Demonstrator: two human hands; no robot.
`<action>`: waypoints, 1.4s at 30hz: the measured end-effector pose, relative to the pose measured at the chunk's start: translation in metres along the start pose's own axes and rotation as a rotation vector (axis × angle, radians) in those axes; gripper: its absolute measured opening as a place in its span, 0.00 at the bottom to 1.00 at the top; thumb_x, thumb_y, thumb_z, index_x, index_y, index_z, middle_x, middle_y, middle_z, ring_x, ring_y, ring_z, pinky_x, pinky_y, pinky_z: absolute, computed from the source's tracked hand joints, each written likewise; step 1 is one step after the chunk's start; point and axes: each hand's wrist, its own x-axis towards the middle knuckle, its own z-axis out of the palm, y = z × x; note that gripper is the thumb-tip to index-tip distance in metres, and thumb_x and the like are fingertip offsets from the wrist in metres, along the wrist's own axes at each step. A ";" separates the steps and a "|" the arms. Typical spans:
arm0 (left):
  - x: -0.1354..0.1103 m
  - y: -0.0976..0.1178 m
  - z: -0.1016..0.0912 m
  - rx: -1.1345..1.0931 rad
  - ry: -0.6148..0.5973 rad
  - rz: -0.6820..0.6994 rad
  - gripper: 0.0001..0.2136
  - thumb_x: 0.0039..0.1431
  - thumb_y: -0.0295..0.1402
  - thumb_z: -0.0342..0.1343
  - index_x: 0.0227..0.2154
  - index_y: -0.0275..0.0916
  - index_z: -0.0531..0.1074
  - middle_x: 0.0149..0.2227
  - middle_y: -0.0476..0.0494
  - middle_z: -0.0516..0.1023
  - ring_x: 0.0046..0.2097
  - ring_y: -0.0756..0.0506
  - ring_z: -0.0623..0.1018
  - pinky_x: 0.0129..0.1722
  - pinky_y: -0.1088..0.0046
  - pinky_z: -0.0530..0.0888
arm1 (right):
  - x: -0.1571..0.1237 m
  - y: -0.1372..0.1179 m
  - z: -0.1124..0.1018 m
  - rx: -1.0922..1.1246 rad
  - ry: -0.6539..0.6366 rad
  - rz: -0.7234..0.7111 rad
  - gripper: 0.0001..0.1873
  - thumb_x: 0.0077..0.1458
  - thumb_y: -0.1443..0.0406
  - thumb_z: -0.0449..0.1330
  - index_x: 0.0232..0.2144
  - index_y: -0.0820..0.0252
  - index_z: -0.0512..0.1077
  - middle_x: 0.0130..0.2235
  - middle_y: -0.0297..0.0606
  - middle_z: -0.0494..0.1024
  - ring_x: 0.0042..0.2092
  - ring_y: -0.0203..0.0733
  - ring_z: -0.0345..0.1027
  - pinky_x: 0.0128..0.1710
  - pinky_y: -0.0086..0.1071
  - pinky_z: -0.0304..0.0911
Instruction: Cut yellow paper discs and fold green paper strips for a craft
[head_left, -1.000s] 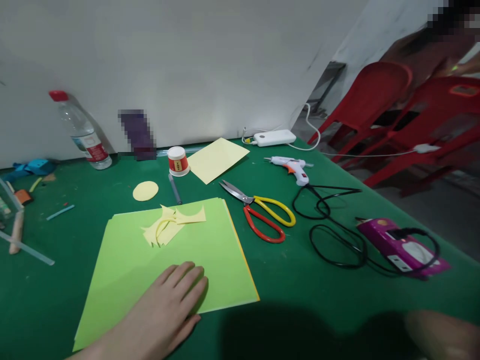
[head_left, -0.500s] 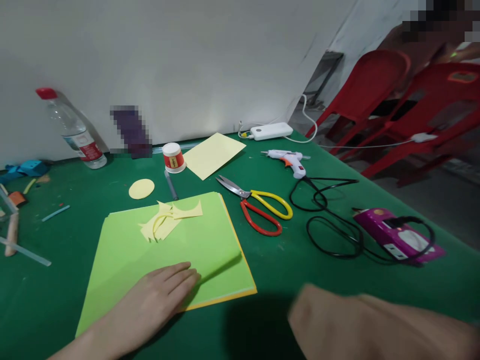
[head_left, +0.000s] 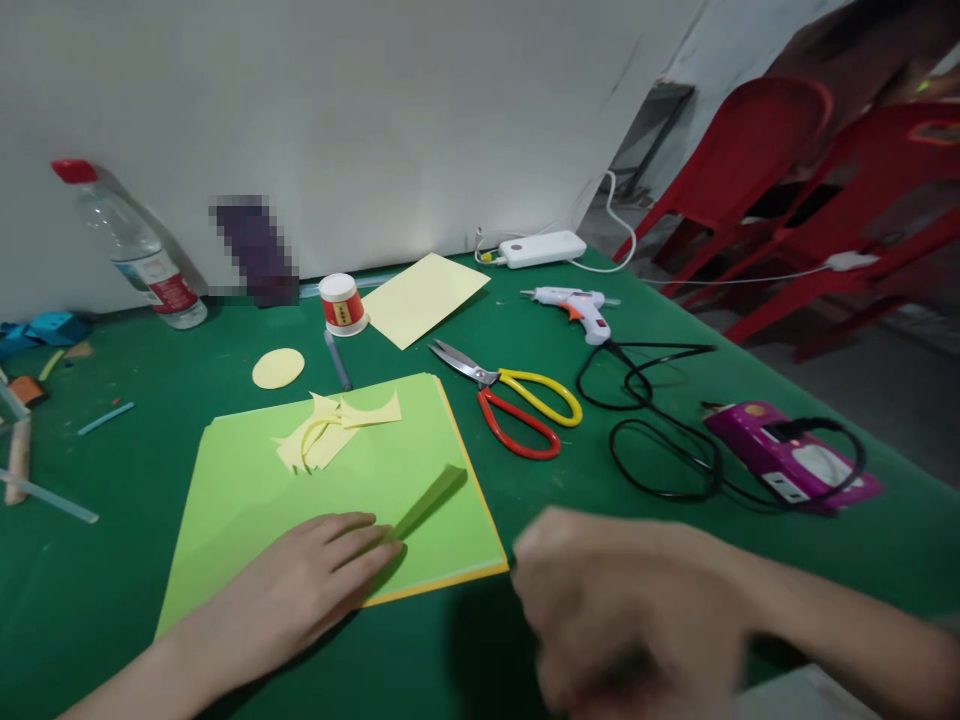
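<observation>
My left hand (head_left: 330,560) lies flat, fingers stretched out, on a stack of light green paper (head_left: 247,500). Its fingertips touch the near end of a narrow darker green strip or fold (head_left: 431,500); which it is I cannot tell. My right hand (head_left: 622,600), blurred, hovers off the stack's near right corner with fingers curled in. Whatever they may hold is hidden. Pale yellow paper scraps (head_left: 330,435) rest on the green sheet. Scissors (head_left: 491,378) with red and yellow handles lie partly open just right of the stack.
Behind the stack are a yellow paper circle (head_left: 278,368), a grey pen-like stick (head_left: 337,360), a paper cup (head_left: 343,305) and a yellow sheet (head_left: 427,300). A glue gun (head_left: 574,308), its black cord and a purple power socket (head_left: 787,450) occupy the right. A bottle (head_left: 142,250) leans left.
My right hand has moved left and up, closer to the paper stack. My left hand stays on the paper, while the green strip beside its fingers shows its darker side more.
</observation>
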 end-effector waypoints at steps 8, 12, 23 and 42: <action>-0.001 -0.006 0.005 0.009 -0.016 -0.012 0.18 0.60 0.37 0.47 0.53 0.42 0.60 0.50 0.43 0.71 0.50 0.44 0.71 0.49 0.66 0.70 | 0.014 0.047 0.000 -0.290 -0.413 0.126 0.14 0.48 0.63 0.61 0.38 0.61 0.71 0.35 0.38 0.71 0.35 0.39 0.65 0.34 0.32 0.58; 0.000 -0.007 0.002 -0.005 -0.053 -0.037 0.19 0.60 0.39 0.47 0.53 0.43 0.59 0.51 0.44 0.70 0.50 0.43 0.71 0.48 0.65 0.71 | 0.010 0.048 -0.003 -0.264 -0.439 0.153 0.16 0.47 0.62 0.62 0.41 0.60 0.70 0.39 0.39 0.70 0.39 0.40 0.65 0.35 0.31 0.58; -0.006 -0.020 -0.004 -0.135 -0.040 -0.106 0.24 0.61 0.28 0.38 0.60 0.45 0.42 0.50 0.43 0.71 0.46 0.46 0.74 0.43 0.72 0.71 | 0.007 0.060 0.009 0.142 0.119 0.495 0.14 0.51 0.67 0.56 0.42 0.61 0.66 0.34 0.36 0.67 0.33 0.36 0.59 0.33 0.30 0.54; 0.001 -0.023 -0.006 -0.276 -0.088 -0.040 0.15 0.59 0.37 0.48 0.49 0.43 0.65 0.51 0.45 0.71 0.53 0.46 0.68 0.52 0.67 0.68 | 0.011 0.059 0.018 1.005 -0.018 1.009 0.15 0.54 0.56 0.49 0.26 0.63 0.62 0.23 0.31 0.68 0.15 0.27 0.62 0.07 0.18 0.48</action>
